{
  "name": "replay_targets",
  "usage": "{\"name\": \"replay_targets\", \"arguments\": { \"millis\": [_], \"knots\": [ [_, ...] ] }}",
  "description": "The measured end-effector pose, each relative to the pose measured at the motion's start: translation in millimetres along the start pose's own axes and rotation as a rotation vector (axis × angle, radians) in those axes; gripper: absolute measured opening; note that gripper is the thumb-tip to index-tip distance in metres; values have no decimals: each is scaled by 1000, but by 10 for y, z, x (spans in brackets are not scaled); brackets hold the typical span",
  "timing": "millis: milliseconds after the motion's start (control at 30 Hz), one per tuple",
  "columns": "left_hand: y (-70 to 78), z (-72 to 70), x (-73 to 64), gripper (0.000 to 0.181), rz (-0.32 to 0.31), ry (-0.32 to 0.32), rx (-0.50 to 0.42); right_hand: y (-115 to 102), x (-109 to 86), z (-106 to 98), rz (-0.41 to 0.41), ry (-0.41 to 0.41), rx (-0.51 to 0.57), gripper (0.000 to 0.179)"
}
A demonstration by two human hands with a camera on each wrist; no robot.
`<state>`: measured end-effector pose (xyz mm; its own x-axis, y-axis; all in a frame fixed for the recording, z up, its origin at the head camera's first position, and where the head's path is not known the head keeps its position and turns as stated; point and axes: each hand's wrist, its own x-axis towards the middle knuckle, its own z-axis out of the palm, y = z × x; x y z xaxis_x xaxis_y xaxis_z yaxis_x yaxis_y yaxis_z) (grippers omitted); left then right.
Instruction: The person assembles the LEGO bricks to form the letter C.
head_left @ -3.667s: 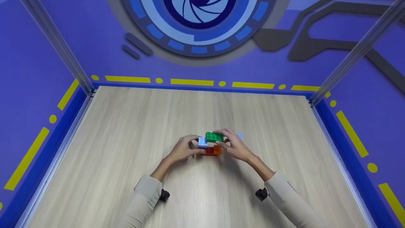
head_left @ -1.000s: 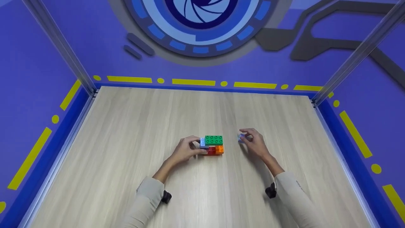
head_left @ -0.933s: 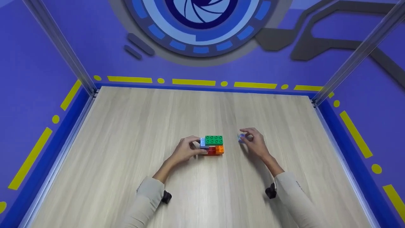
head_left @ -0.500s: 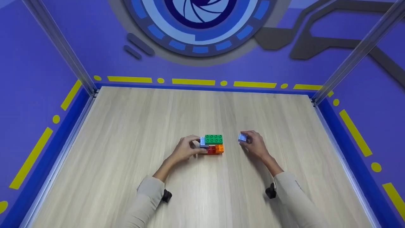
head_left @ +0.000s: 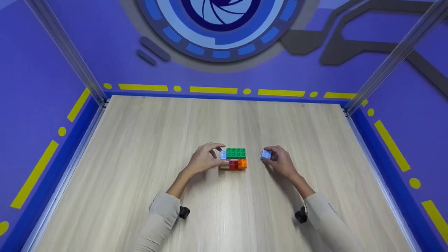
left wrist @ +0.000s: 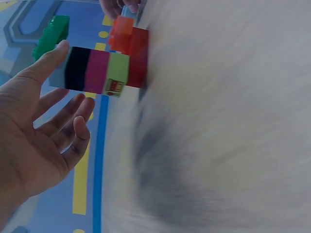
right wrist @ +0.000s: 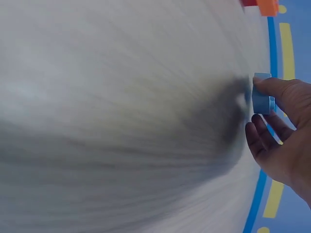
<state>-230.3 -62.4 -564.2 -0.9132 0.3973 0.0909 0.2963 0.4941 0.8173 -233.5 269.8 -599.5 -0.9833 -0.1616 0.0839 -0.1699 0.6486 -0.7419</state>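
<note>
A stack of toy building bricks stands on the table in the middle of the head view. Its 2x4 green brick (head_left: 236, 153) sits on top beside a light blue brick (head_left: 223, 154), with an orange brick (head_left: 242, 163) lower down on the red base (left wrist: 139, 58). Black, magenta and lime layers (left wrist: 115, 73) show in the left wrist view. My left hand (head_left: 203, 159) is around the stack's left end, thumb at the near side, index finger raised off the far side. My right hand (head_left: 281, 162) pinches a light blue 2x2 brick (head_left: 266, 154) between thumb and fingers.
The wood-grain tabletop (head_left: 157, 133) is bounded by a blue back wall (head_left: 224, 78) with yellow dashes and by side walls. Metal posts (head_left: 392, 56) stand at the corners. A black wrist device (head_left: 183, 212) sits on each forearm.
The green brick, earlier in my right hand, now rests on the stack. My right hand moved right and gripped the light blue brick. My left index finger has lifted away from the stack.
</note>
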Motion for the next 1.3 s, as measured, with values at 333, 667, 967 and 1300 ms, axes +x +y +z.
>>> {"name": "replay_targets", "arguments": {
  "millis": [333, 667, 967, 1300],
  "knots": [
    [188, 22, 64, 51, 189, 70, -5, -294, -11, 0, -144, 11, 143, 44],
    [176, 74, 83, 42, 205, 101, 13, -569, -39, 24, -145, -50, 177, 42],
    [156, 103, 104, 42, 196, 101, 22, -651, -55, 51, -145, -105, 167, 40],
    [94, 125, 97, 42, 197, 95, -58, -687, -76, 128, -167, -128, 176, 41]
  ]
}}
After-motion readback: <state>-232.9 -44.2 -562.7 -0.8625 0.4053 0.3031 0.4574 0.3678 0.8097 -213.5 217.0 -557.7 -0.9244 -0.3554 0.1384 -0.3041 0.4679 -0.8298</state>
